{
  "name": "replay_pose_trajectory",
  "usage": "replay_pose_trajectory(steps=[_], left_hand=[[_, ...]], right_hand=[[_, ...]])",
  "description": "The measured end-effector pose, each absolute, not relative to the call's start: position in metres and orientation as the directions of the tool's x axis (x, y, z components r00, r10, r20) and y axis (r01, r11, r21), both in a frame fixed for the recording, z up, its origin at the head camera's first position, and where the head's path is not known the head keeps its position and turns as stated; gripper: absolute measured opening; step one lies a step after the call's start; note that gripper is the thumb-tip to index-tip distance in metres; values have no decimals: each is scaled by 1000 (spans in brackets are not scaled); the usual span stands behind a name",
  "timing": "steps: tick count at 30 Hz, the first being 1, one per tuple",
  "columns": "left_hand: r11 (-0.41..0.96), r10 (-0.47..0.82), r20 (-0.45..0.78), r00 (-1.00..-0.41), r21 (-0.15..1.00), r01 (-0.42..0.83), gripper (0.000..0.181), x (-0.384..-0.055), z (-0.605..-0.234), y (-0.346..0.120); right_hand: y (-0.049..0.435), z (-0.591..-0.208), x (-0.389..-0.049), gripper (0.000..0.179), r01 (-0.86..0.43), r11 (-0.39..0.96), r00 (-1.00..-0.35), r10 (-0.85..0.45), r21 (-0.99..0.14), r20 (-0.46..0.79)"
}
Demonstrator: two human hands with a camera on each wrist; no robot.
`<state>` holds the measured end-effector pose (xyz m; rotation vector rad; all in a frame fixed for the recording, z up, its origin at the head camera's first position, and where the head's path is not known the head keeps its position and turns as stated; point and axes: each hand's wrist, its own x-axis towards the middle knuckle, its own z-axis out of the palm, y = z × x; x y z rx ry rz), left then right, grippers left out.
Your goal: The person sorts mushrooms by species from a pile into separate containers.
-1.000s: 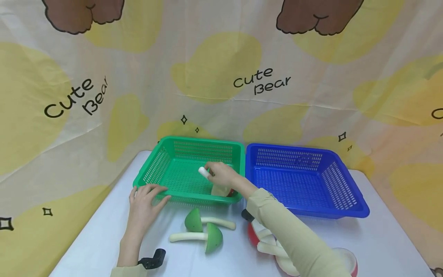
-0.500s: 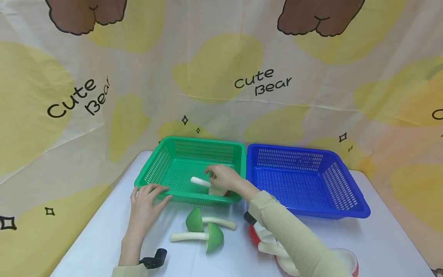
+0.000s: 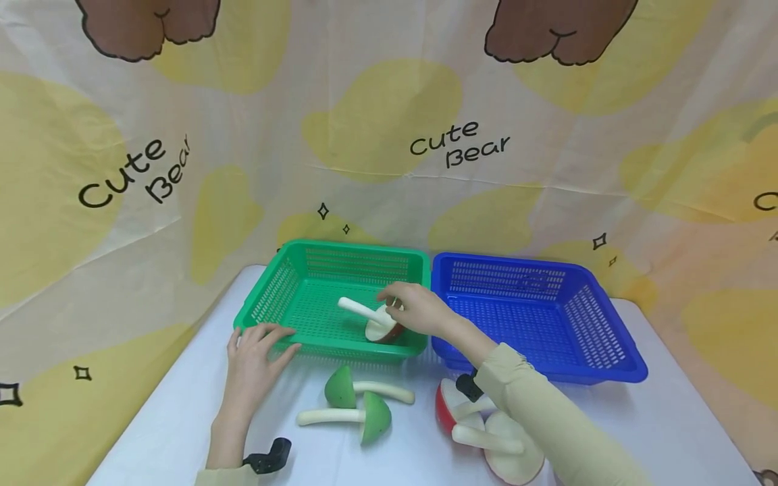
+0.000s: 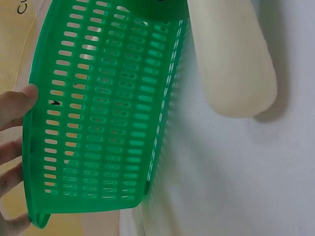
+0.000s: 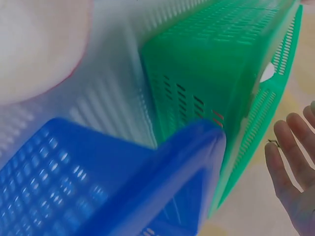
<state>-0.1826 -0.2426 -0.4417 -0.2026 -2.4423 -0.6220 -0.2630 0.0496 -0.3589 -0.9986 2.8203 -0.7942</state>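
A toy mushroom with a red cap and white stem (image 3: 360,309) lies in the right front of the green basket (image 3: 340,349), stem pointing left. My right hand (image 3: 419,309) hovers over the basket's right side, close beside the mushroom's cap and partly covering it; its fingers are apart and hold nothing. In the right wrist view, my right hand (image 5: 298,172) shows spread fingers beyond the green basket's wall. My left hand (image 3: 252,361) holds the front-left rim of the green basket, its fingers over the edge and the thumb on the outer side, as the left wrist view shows.
Right of the green basket stands a blue basket (image 3: 614,373). Two green-capped toy mushrooms, one behind (image 3: 340,387) and one in front (image 3: 377,418), lie on the white table. Red-capped toy mushrooms (image 3: 446,405) lie by my right sleeve (image 3: 547,412), which hides part of that area.
My right hand has let go of the red-capped mushroom's stem and drawn back to the right. The mushroom has settled in the green basket. My left hand has stayed on the rim.
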Motion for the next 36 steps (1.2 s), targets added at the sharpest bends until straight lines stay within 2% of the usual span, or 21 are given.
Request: replay_pose_trajectory(steps=[19,36], left_hand=[[871,-2,597,-802,395,292,28,-183,-443,-242],[866,-4,602,-798,402,299,28,-185,-444,-243]], right_hand=[[100,-334,-221,25,-653,645,-751,-620,-398,227],[144,-320,-182,27,-618,695,-786,-561,-368,260]])
